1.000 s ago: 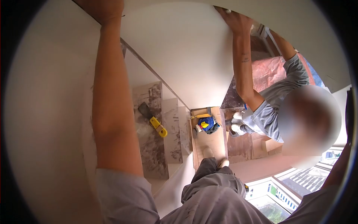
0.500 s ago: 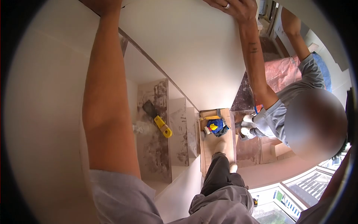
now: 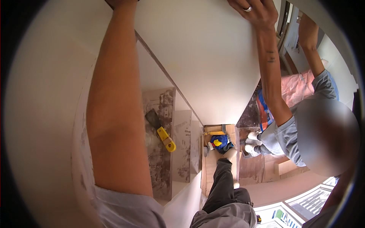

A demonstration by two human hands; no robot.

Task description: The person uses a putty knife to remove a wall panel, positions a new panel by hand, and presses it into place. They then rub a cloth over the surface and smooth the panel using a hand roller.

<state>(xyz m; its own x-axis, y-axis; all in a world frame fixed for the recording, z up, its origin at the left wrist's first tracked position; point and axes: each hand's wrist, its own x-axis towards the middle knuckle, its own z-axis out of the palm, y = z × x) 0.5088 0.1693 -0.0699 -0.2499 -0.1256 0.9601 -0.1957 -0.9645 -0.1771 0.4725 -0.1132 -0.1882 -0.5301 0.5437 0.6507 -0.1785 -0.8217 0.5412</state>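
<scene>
My left arm reaches up along the left of the view. Only the wrist and heel of my left hand (image 3: 121, 3) show at the top edge, against a large white panel (image 3: 201, 57); its fingers are cut off. My right hand is out of view; only a dark strip of arm shows at the far right. A co-worker in a grey shirt (image 3: 283, 136) presses a ringed hand (image 3: 254, 11) flat on the same panel, with the other arm (image 3: 310, 38) raised beside it.
Below, a yellow-handled putty knife (image 3: 161, 131) lies on stained boards (image 3: 157, 163). A blue and yellow bag (image 3: 220, 142) sits on cardboard by the co-worker's white shoes (image 3: 251, 142). My grey trouser leg (image 3: 224, 182) stands on the cardboard. A window (image 3: 304, 205) is at the lower right.
The view has shifted, bringing the panel and the co-worker's ringed hand further into frame. My leg has stepped toward the blue bag. My left arm stays raised.
</scene>
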